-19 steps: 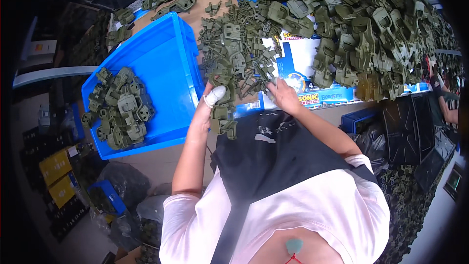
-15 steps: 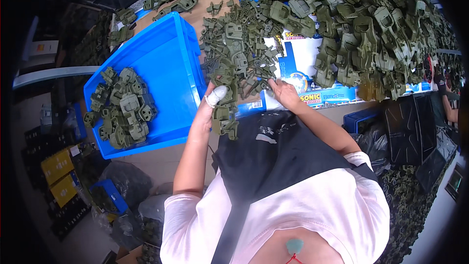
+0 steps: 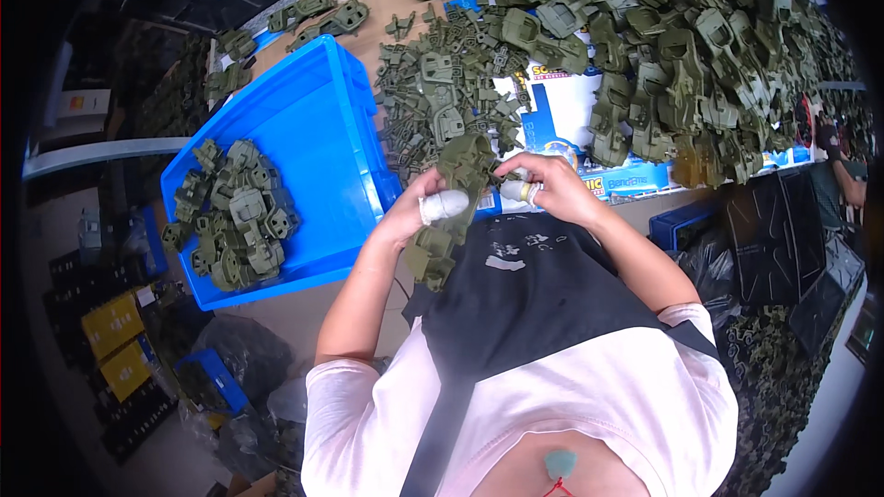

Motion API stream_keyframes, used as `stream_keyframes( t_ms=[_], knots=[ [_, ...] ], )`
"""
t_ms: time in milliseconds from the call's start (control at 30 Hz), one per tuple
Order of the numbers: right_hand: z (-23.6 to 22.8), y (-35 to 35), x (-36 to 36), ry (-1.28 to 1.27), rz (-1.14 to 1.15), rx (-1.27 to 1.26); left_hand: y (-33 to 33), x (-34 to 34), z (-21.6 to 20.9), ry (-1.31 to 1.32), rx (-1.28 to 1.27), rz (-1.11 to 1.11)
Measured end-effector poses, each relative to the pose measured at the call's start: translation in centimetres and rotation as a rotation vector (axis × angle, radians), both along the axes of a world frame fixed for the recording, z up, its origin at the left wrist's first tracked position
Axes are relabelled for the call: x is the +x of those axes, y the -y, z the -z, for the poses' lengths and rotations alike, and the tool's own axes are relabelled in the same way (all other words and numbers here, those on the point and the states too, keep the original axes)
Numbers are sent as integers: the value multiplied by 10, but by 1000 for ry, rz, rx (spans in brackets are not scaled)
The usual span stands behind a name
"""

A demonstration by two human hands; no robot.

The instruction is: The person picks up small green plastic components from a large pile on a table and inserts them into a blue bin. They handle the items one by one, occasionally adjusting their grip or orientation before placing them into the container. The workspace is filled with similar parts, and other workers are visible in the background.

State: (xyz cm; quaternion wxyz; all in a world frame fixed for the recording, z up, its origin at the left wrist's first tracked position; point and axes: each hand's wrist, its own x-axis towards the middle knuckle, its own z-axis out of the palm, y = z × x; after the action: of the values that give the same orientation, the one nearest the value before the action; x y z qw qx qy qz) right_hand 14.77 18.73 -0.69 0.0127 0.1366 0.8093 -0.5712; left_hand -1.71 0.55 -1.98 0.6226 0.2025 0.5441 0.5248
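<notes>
My left hand (image 3: 416, 212), its thumb wrapped in a white cover, grips a long olive-green moulded plastic vehicle body (image 3: 465, 161). The piece stands tilted over the table's near edge, its lower end hanging in front of my dark apron. At its right edge my right hand (image 3: 552, 186) is closed in a pinch, thumb also wrapped in white. A small green plastic part (image 3: 496, 179) shows at those fingertips, touching the body; most of it is hidden. Just beyond both hands lies a pile of small green parts (image 3: 410, 83).
To my left a blue bin (image 3: 336, 129) holds several green bodies (image 3: 241, 212). A large heap of similar bodies (image 3: 681, 64) covers the far right of the table. Printed cardboard (image 3: 562, 106) lies under the parts. Black crates (image 3: 769, 235) stand at the right.
My right hand has come from the small-parts pile to the body's right edge, now pinching there. My left hand has lifted and shifted the body slightly right.
</notes>
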Motion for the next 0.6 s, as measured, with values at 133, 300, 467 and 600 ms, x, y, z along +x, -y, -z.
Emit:
stream_keyframes(
  t_ms=[133, 300, 467, 600],
  knots=[
    [-10, 9, 2, -60, -70, 396, -6, 13, -7, -79, 3, 67],
    [11, 7, 2, -212, -65, 382, -4, 19, -7, -198, 72, 68],
    [17, 14, 5, -214, -97, 372, 2, 22, -10, -270, 42, 89],
    [25, 20, 6, -264, -54, 347, 1, 22, -8, -279, 19, 108]
  ],
)
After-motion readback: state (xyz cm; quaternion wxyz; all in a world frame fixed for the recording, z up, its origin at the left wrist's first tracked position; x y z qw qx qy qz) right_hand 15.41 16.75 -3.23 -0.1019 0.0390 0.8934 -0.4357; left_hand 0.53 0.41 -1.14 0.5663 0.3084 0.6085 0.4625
